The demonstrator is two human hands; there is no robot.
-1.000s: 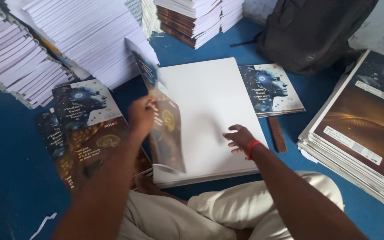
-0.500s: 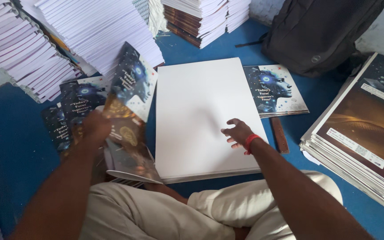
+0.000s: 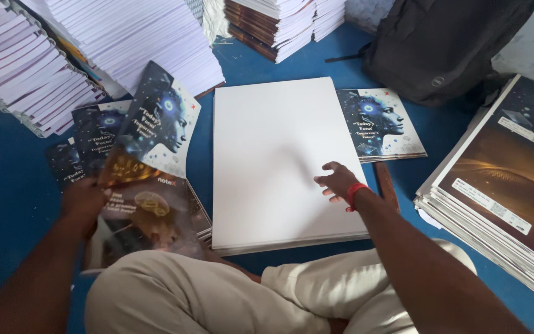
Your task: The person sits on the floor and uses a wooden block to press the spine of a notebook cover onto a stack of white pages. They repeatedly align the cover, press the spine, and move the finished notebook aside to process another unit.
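The person sits on the blue floor (image 3: 7,185) with legs crossed. The left hand (image 3: 84,201) grips one shiny printed cover (image 3: 156,133) by its lower edge. The cover stands tilted up over the pile of covers (image 3: 88,133) on the person's left. This hand is blurry, so I think the fingers pinch the edge, but I cannot be sure how. The right hand (image 3: 337,182), with a red band (image 3: 355,193) on the wrist, lies loose with fingers spread on the big white stack (image 3: 273,154) in the middle and holds nothing. The step in hand looks like moving the cover across to the left pile. To lay it down well, the cover would need to tip flat and its edges meet the ones below. Half a second ago the cover was lower and nearer the white stack; now it has swung further left and stands taller, and the right hand has stayed put. A black backpack (image 3: 440,43) sits at the top right, and one more cover (image 3: 381,124) lies just beside the white stack.
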